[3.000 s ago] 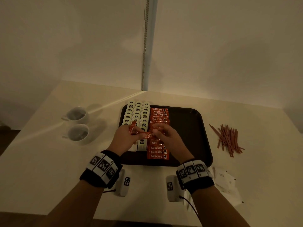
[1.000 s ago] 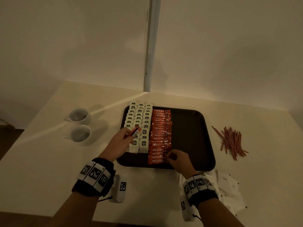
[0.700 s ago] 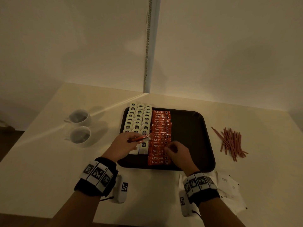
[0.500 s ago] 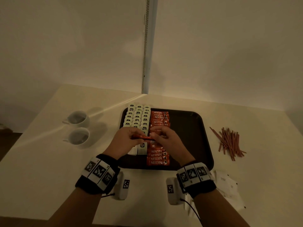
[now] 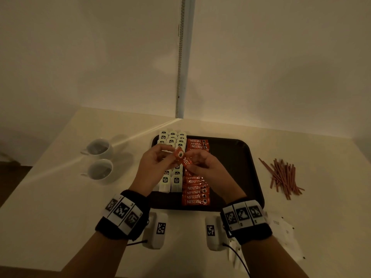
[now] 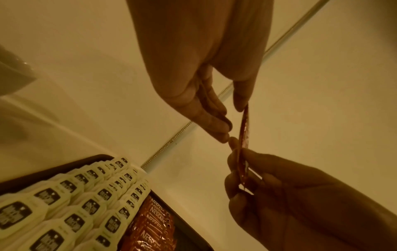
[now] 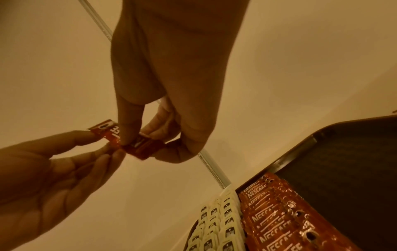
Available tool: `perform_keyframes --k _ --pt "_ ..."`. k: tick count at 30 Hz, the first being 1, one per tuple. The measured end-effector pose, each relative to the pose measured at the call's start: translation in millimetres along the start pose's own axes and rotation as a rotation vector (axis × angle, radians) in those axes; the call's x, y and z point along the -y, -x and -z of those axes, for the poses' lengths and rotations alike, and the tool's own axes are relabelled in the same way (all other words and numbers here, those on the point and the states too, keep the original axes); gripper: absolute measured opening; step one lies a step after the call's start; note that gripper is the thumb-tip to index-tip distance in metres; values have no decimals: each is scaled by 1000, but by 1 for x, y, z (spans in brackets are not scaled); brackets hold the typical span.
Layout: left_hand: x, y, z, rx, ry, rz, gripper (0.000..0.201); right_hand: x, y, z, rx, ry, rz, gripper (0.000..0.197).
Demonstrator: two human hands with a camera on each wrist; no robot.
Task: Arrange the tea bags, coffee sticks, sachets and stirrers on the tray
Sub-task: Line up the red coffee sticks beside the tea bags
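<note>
Raised coffee stick (image 5: 183, 158), hands (image 5: 158, 165) above tray (image 5: 236, 157)

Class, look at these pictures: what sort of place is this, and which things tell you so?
Probably a hotel-room or office refreshment corner: a dark tray lined with tea bags and coffee sticks, two white cups beside it.

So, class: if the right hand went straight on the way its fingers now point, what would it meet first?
The right hand points left and away, along the coffee stick it pinches. First in line: the left hand's fingers on the stick's other end, though depth is uncertain.
</note>
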State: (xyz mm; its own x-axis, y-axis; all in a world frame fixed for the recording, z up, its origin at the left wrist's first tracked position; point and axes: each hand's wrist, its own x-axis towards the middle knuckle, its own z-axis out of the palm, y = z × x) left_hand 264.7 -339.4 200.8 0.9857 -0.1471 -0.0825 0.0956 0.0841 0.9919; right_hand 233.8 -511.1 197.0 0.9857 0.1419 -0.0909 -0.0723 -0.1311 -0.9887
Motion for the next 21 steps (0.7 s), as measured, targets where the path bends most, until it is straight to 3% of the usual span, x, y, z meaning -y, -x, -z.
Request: perform_keyframes --k 4,7,10,12,16,21 --pt "-1 0 -6 20 -114 -29 14 8 2 -1 97 -12 13 57" --pt "-2 2 -10 108 -114 121 28 10 0 -2 65 -3 78 72" --pt "4 7 -12 234 -182 171 15 10 -1 -1 -38 115 98 58" --pt "10 10 -10 246 -208 141 22 6 -1 -1 -108 232 73 39" --pt "15 12 -5 248 -192 141 25 1 -1 -4 -175 156 -72 17" --pt "21 12 -5 199 -125 107 26 -2 -2 0 -179 93 -195 16"
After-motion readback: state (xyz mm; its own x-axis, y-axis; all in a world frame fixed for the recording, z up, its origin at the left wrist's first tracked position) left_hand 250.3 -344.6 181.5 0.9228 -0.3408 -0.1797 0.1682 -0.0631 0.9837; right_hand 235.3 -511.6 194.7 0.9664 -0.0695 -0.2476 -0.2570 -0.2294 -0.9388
